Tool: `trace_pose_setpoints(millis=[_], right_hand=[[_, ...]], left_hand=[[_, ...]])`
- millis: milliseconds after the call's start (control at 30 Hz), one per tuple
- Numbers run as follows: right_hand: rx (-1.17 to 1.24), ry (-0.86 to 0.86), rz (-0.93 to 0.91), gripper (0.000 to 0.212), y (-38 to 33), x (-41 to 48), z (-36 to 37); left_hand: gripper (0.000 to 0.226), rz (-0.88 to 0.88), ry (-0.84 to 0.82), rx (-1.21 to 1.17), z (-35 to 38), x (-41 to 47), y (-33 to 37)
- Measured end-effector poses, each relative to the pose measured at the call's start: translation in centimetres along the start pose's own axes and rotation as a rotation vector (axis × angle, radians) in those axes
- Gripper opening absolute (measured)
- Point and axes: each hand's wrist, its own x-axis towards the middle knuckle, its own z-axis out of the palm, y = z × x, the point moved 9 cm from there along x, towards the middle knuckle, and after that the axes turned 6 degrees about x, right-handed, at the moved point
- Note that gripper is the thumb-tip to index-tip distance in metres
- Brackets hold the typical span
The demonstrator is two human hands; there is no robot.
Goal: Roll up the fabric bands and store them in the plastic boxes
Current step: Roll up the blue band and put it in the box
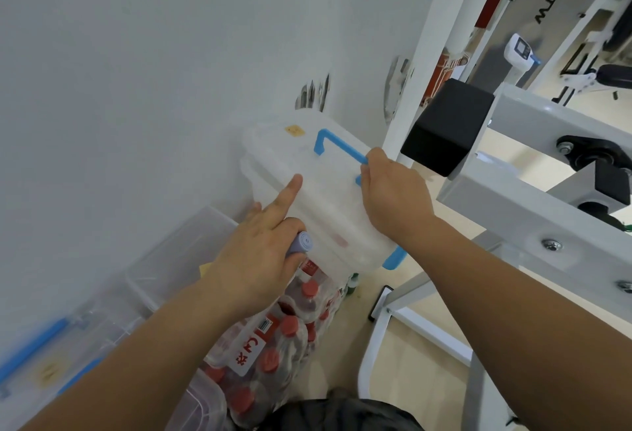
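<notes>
A white wall (136, 71) fills the left, with clear storage boxes (164, 259) at its foot. The left hand (260, 259) curls round a rolled lavender fabric band (302, 243), its index finger straight against the translucent plastic box (328, 198). That box is held above a shrink-wrapped pack of red-capped bottles (273, 345). The right hand (393, 191) grasps the box's edge by the blue handle (337, 146). Further right, a white gym machine frame (533, 157) with a black pad (448, 126) stands on a beige floor (420, 372).

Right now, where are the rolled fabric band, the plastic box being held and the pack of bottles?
rolled fabric band (303, 243): head view, on its round lilac end.
plastic box (328, 191): head view, on its bare translucent face.
pack of bottles (290, 325): head view, on a red cap.
</notes>
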Motion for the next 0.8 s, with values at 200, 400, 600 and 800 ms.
trace_pose_setpoints(millis=[200, 400, 600, 800], right_hand=[[-0.023, -0.029, 0.015, 0.020, 0.5, 1.1, -0.1], [-0.045, -0.077, 0.025, 0.021, 1.2, 0.6, 0.1], [-0.015, 0.130, -0.081, 0.024, 0.2, -1.0, -3.5], [0.039, 0.178, -0.212, 0.021, -2.5, -3.3, -5.6]], left_hand=[[0.017, -0.028, -0.032, -0.008, 0.4, 0.1, 0.7], [0.024, -0.041, 0.035, -0.066, -0.1, 0.7, 0.2], [0.019, -0.126, 0.163, -0.249, -2.2, 0.0, -1.3], [0.021, -0.207, 0.377, -0.208, -5.9, -2.4, -1.9]])
